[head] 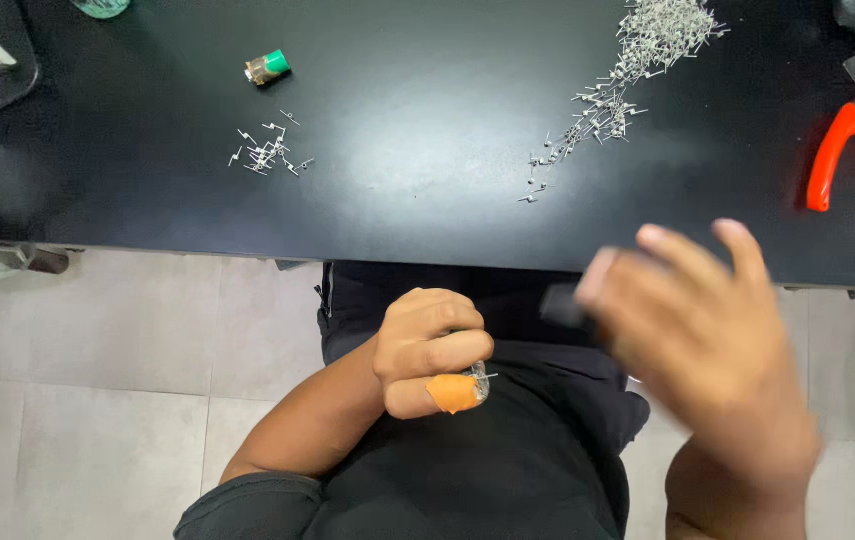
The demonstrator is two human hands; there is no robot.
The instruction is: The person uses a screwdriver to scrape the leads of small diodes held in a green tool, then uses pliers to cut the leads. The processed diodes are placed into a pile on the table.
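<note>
Fingers of your left hand (425, 350) are curled tight into a fist, low in the middle of the frame, over your lap. They hold a little bunch of thin metal pins (478, 381); the tips poke out beside the orange tape (453, 392) on your thumb. I think the tape keeps the sharp ends from hurting you.

Your right hand (707, 345) is at the lower right and looks blurry. Its fingers are spread partly open. Something dark sits by the fingertips, but I cannot tell what it is or if you hold it.

A big pile of pins (647, 50) lies at the upper right of the black table (427, 130), close to that hand. A small pile (269, 152) lies at the upper left, kept apart. Orange cutters (852, 140) wait at the right edge.
</note>
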